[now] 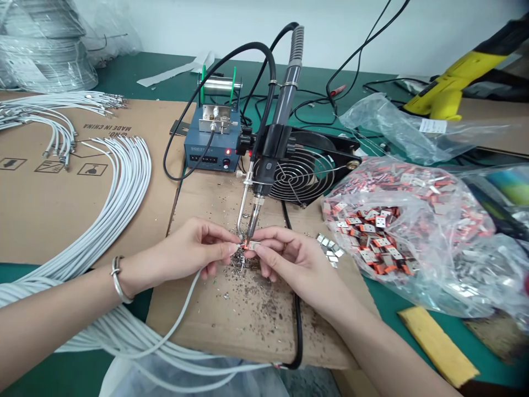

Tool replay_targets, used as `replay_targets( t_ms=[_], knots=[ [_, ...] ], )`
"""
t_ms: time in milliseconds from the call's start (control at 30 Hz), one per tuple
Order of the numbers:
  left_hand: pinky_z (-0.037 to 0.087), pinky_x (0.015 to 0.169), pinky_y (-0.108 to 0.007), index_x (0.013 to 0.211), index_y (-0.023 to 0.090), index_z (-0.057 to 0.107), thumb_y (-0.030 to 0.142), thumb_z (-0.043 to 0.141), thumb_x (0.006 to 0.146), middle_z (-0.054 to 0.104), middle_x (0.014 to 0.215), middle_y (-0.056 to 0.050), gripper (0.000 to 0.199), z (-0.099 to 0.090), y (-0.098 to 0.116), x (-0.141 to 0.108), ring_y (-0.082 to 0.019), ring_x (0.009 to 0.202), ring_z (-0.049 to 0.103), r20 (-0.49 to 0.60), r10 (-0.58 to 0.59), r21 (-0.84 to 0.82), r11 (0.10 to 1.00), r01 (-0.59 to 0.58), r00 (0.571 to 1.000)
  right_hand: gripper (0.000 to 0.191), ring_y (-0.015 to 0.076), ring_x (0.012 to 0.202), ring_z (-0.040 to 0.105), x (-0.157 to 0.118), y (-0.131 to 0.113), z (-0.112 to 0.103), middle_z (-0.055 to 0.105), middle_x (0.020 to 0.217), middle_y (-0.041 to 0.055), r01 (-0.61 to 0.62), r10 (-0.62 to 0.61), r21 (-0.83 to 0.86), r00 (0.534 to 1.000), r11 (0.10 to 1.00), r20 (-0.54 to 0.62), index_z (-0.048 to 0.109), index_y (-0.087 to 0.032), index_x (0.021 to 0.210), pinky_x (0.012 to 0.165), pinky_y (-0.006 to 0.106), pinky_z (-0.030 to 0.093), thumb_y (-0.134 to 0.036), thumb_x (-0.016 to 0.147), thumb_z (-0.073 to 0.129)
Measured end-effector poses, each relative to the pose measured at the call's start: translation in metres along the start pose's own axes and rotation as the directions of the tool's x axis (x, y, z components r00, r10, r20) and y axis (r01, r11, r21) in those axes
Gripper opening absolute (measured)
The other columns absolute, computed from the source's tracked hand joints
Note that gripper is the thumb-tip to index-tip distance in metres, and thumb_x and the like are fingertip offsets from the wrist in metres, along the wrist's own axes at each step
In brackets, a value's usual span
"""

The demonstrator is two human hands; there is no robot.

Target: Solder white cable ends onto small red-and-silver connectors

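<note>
My left hand (198, 248) pinches the end of a white cable (188, 303), which trails down to the bundle at lower left. In my right hand (293, 259) is a small USB connector (251, 246) with a metal shell and an orange part, held between thumb and fingers. Cable end and connector meet right under the tip of a mounted soldering iron (273, 143). A thin solder feed tube (243, 207) comes down beside that tip. Fingers partly hide the exact joint.
A blue solder feeder (212, 144) with a solder spool (223, 82) stands behind, beside a black fan (306, 171). Bagged connectors (380, 237) lie right, near metal shells (329, 248) and a yellow sponge (438, 344). White cables (124, 182) cover the left cardboard (161, 220).
</note>
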State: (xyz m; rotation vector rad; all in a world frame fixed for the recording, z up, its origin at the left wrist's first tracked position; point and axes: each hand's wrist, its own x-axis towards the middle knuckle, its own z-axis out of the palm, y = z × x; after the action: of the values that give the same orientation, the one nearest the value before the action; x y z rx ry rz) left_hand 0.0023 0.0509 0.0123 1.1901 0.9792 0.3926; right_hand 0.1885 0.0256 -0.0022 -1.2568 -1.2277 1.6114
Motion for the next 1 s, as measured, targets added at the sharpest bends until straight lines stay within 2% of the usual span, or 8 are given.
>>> replay_targets(
  t_ms=[433, 700, 1000],
  knots=[
    [0.036, 0.038, -0.015, 0.080, 0.013, 0.063, 0.026, 0.059, 0.077, 0.055, 0.061, 0.004, 0.013, 0.001, 0.006, -0.004, -0.004, 0.043, 0.046, 0.004, -0.011, -0.052, 0.999, 0.011, 1.000, 0.012, 0.0068, 0.042, 0.045, -0.002, -0.006, 0.002, 0.067, 0.061, 0.0011, 0.032, -0.031, 0.046, 0.999, 0.998, -0.016, 0.065, -0.018, 0.076, 0.038, 0.018, 0.035, -0.027, 0.069, 0.068],
    [0.037, 0.039, -0.016, 0.083, 0.012, 0.063, 0.026, 0.058, 0.079, 0.053, 0.061, 0.003, 0.016, 0.002, 0.011, -0.005, -0.004, 0.043, 0.044, -0.003, -0.026, -0.001, 1.000, 0.026, 1.000, 0.011, 0.0066, 0.041, 0.044, -0.001, -0.005, 0.002, 0.068, 0.061, 0.0020, 0.044, -0.042, 0.079, 0.999, 0.996, -0.024, 0.066, -0.017, 0.078, 0.037, 0.017, 0.032, -0.024, 0.069, 0.068],
    [0.036, 0.040, -0.015, 0.083, 0.010, 0.061, 0.024, 0.057, 0.080, 0.052, 0.060, 0.003, 0.015, 0.004, 0.015, -0.007, -0.004, 0.043, 0.043, -0.014, -0.054, -0.017, 0.998, 0.054, 0.998, 0.010, 0.0068, 0.044, 0.047, -0.002, -0.004, 0.000, 0.069, 0.060, 0.0012, 0.048, -0.048, 0.115, 0.999, 0.992, -0.001, 0.068, -0.020, 0.078, 0.039, 0.017, 0.033, -0.024, 0.068, 0.070]
  ],
)
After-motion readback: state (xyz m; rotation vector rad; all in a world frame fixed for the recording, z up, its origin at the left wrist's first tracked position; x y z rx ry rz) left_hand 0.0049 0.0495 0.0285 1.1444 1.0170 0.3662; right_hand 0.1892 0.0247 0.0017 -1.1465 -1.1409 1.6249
